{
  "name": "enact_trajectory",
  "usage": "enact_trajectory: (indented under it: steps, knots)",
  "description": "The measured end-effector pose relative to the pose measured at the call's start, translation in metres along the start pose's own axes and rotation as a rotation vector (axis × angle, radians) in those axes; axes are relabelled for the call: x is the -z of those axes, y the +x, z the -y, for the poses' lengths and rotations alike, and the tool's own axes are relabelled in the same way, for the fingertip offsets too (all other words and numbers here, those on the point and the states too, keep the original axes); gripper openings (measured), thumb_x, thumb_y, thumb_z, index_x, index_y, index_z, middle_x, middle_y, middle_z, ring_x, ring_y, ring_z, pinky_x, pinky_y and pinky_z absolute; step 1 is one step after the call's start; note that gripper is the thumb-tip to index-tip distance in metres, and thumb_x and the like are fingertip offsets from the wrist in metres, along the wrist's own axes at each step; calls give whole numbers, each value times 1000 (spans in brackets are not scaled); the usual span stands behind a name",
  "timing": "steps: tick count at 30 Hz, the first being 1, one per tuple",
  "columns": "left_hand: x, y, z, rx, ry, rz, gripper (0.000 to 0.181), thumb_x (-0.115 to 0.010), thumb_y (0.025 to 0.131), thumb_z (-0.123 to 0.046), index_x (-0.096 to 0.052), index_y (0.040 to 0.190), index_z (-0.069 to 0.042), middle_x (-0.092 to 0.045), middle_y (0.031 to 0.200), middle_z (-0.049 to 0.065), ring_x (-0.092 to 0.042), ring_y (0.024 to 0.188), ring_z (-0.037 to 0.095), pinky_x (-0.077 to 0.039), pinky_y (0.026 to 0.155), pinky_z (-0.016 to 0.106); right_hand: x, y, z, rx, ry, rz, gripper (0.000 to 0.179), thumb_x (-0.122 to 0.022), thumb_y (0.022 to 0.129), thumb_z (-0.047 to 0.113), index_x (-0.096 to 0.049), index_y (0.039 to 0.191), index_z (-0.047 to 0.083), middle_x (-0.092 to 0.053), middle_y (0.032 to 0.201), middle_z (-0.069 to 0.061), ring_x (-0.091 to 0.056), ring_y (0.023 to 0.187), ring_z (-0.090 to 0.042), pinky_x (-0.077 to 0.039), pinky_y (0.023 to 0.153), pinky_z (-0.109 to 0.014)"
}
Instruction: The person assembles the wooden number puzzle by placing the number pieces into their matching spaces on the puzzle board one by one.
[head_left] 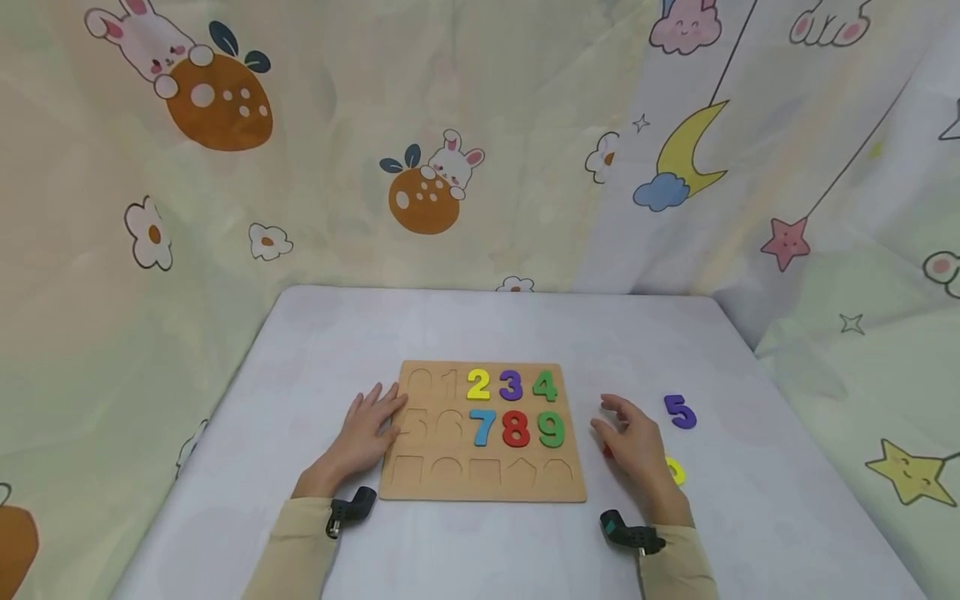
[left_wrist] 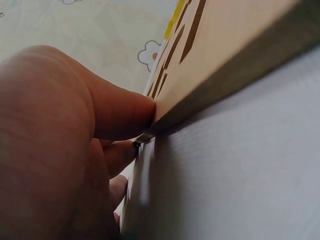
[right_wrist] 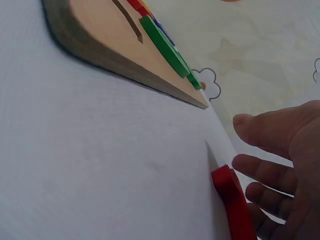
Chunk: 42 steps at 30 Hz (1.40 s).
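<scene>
A wooden number puzzle board (head_left: 450, 473) lies on the table. Yellow 2 (head_left: 478, 384), purple 3 (head_left: 511, 385), green 4 (head_left: 545, 386), blue 7 (head_left: 482, 427), red 8 (head_left: 516, 428) and green 9 (head_left: 551, 429) sit in its upper two rows. My left hand (head_left: 362, 433) rests against the board's left edge, fingers spread; in the left wrist view its thumb (left_wrist: 125, 112) touches that edge. Right of the board, my right hand (head_left: 636, 446), fingers apart and holding nothing, hovers beside a red piece (right_wrist: 234, 205), which it mostly hides in the head view.
A purple 5 (head_left: 680, 412) lies to the right of my right hand. Partly covered by that wrist is a yellow piece (head_left: 676, 471). The white table (head_left: 465, 550) meets a patterned cloth (head_left: 330, 192) behind and at the sides.
</scene>
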<state>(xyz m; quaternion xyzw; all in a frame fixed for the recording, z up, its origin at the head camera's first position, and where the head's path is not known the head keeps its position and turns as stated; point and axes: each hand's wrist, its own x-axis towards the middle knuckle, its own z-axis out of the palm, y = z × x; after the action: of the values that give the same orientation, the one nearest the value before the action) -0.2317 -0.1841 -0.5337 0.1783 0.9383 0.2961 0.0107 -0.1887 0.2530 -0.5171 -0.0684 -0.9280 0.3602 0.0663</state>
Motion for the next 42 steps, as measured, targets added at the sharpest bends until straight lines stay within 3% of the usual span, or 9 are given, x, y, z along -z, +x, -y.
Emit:
enact_trajectory:
  steps: [8, 16, 19, 21, 24, 28, 34, 38, 42]
  knots:
    - [3, 0, -1, -11, -6, 0, 53, -60, 92, -12, -48, 143, -1, -31, 156, 17, -13, 147, 41, 0, 118, 58, 16, -3, -7, 82, -52, 57, 38, -68, 90, 16, -62, 128, 11, -69, 114, -8, -60, 91, -22, -52, 79, -36]
    - [2, -1, -1, -12, -14, -6, 52, -59, 93, -12, -48, 143, -3, -31, 156, 17, -14, 147, 41, 0, 118, 58, 32, -9, -12, 78, -25, 194, 44, -73, 85, 15, -62, 128, 15, -64, 111, -5, -53, 90, -20, -48, 71, -27]
    - [1, -1, -1, -15, -15, -11, 52, -59, 93, -12, -49, 143, -3, -32, 156, 16, -14, 148, 40, 0, 118, 58, 37, -11, -13, 90, -1, 260, 54, -78, 80, 16, -60, 131, 17, -62, 117, -6, -53, 96, -22, -50, 78, -32]
    - [1, -1, -1, -19, -18, -17, 51, -59, 93, -12, -49, 142, -3, -32, 156, 16, -14, 147, 40, -1, 118, 58, 40, -12, -15, 94, 25, 305, 59, -79, 78, 15, -59, 133, 18, -60, 125, -7, -55, 106, -26, -51, 90, -41]
    - [1, -1, -1, -21, -20, -18, 51, -60, 93, -12, -49, 142, -3, -33, 156, 16, -14, 147, 41, -1, 118, 58, 43, -14, -18, 97, 64, 367, 64, -81, 76, 11, -58, 136, 18, -55, 138, -8, -51, 126, -34, -41, 107, -52]
    - [0, -1, 0, -22, -16, -9, 52, -60, 93, -12, -49, 143, -3, -32, 156, 16, -14, 147, 40, -1, 118, 58, 46, -16, -22, 124, 94, 425, 69, -80, 73, 3, -57, 137, 15, -51, 144, -9, -40, 138, -37, -33, 111, -56]
    - [1, -1, 1, -31, -13, -9, 53, -61, 92, -11, -49, 142, -3, -31, 156, 17, -14, 147, 41, 0, 118, 59, 47, -17, -24, 174, 107, 442, 70, -76, 72, -6, -57, 136, 13, -53, 143, -10, -42, 136, -36, -35, 109, -53]
    - [2, -1, 0, -24, -25, -8, 53, -61, 92, -11, -49, 142, -3, -31, 156, 17, -13, 147, 41, 0, 118, 59, 47, -16, -20, 166, 113, 430, 70, -76, 71, -6, -57, 136, 12, -59, 133, -10, -56, 115, -33, -49, 101, -43]
    - [2, -2, -1, -26, -24, -13, 52, -61, 92, -12, -49, 142, -3, -32, 156, 18, -14, 147, 42, -1, 118, 59, 48, -16, -18, 115, 111, 438, 71, -80, 72, 0, -56, 137, 14, -63, 109, -8, -54, 94, -24, -51, 75, -26]
